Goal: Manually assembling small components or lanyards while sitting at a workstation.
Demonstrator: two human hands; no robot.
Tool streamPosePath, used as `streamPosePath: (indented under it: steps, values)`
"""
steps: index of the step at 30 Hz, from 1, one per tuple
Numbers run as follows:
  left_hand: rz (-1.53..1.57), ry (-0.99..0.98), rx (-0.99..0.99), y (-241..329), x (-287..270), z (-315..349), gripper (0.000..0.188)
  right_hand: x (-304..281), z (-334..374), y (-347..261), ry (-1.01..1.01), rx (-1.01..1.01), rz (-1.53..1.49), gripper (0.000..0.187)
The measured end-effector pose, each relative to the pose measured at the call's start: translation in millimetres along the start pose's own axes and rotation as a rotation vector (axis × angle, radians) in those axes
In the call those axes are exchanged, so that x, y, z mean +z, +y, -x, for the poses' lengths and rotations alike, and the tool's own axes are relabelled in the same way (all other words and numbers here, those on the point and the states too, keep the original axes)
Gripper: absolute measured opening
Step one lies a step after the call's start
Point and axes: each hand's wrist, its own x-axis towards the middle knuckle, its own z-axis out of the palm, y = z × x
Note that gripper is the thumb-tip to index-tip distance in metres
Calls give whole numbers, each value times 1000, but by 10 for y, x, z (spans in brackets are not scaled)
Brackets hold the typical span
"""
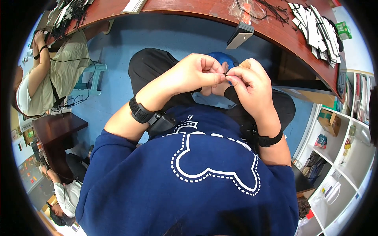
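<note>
In front of my lap, my left hand [200,73] and my right hand [252,83] meet fingertip to fingertip. Between them is a small black cord-like piece [225,74], pinched by thumb and forefinger on both sides. Most of it is hidden by the fingers, so its full shape does not show. Both hands are closed and held in the air over my crossed legs, apart from the table [189,7]. Dark straps with devices circle both wrists.
White strips with black cords [317,33] lie piled on the table's right, beside a green box [343,30]. Clear plastic and black cords [271,10] lie nearer the middle. White shelves [338,157] stand at right. Two other people sit at left, one near a teal stool [94,78].
</note>
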Motion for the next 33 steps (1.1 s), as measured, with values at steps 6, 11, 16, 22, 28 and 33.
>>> streamPosePath:
  steps: [6, 11, 16, 22, 28, 33]
  values:
    - [-18, 5, 58, -5, 18, 5, 9, -49, 22, -63, -2, -36, 27, 7]
    - [-346, 109, 25, 38, 73, 28, 6, -67, 20, -109, -50, -1, 6, 7]
    - [-191, 64, 52, 13, 99, 26, 6, -37, 29, -108, -70, 60, -49, 7]
    - [47, -40, -14, -35, 19, -5, 10, -49, 24, -63, -17, -73, 62, 5]
    - [144, 58, -25, -67, 83, -18, 9, 32, 47, -79, 70, -13, 46, 7]
    - [216, 168, -5, -115, 156, -73, 10, 41, 96, -157, 24, 46, 98, 14]
